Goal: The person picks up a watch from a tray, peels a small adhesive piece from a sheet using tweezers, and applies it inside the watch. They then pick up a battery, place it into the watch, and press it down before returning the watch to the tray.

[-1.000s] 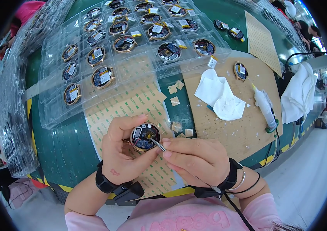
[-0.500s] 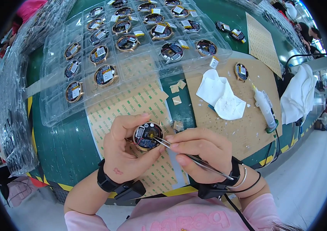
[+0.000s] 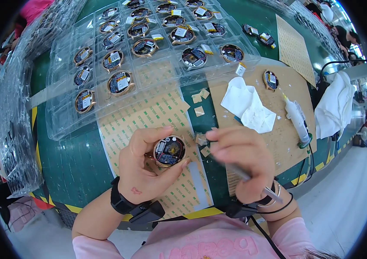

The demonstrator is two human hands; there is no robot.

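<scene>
My left hand (image 3: 142,170) grips a round gold-rimmed watch case (image 3: 169,152) between thumb and fingers, its open side with the dark circuit board facing up. A small yellowish patch shows on the board. Right of the case, my right hand (image 3: 250,159) is smeared by motion, with metal tweezers (image 3: 240,172) held in the palm and pointing back toward the wrist. Its fingertips are close to small tan adhesive squares (image 3: 200,139) on the green table. Under the left hand lies a tan printed adhesive sheet (image 3: 125,121).
A clear plastic tray (image 3: 142,73) holds several open watch cases with small batteries. On brown cardboard (image 3: 252,159) lie white cloths (image 3: 257,118), another watch case (image 3: 271,80) and a white glue syringe (image 3: 295,114). Bubble wrap (image 3: 13,125) runs along the left, and a white cloth bundle (image 3: 335,105) sits right.
My right hand has pulled away from the watch case to the right, and the tweezers have swung back into the palm. My left hand still holds the case, shifted very slightly.
</scene>
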